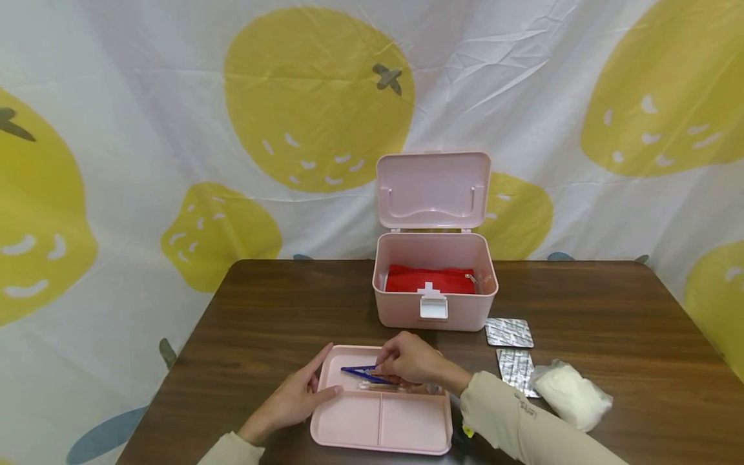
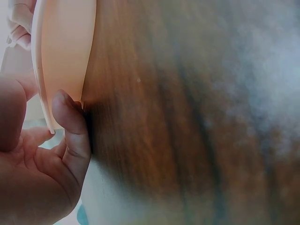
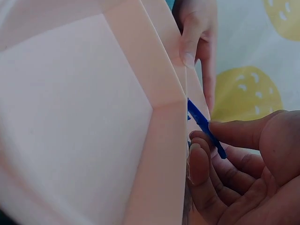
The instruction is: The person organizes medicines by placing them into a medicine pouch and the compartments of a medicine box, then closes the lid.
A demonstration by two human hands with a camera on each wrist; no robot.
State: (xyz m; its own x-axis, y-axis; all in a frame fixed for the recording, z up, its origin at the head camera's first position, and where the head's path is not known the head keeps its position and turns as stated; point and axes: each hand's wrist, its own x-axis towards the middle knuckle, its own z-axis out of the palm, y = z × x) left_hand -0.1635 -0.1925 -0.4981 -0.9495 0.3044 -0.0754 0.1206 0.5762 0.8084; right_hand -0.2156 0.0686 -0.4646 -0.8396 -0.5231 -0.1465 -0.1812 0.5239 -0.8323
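Observation:
My left hand [image 1: 296,394] grips the left rim of a pink divided tray [image 1: 350,420], thumb over the edge and fingers along the outside. Over the tray's long rear compartment, my right hand [image 1: 409,358] pinches blue plastic tweezers [image 1: 359,370]. Their joined end points left in the head view. In the right wrist view the thumb presses on one blue arm of the tweezers [image 3: 202,124]; the tray wall hides part of them. Thin sticks in a clear wrapper [image 1: 378,386] lie in that same compartment, below the right hand. Both front compartments show bare pink plastic.
Behind the tray stands a pink first-aid box [image 1: 401,313], its lid [image 1: 433,187] raised, with a red pouch [image 1: 430,279] inside. Two silver blister packs [image 1: 509,332] and a clear bag of white cotton [image 1: 572,394] lie to the right. A small yellow item [image 1: 467,431] shows beside the right sleeve.

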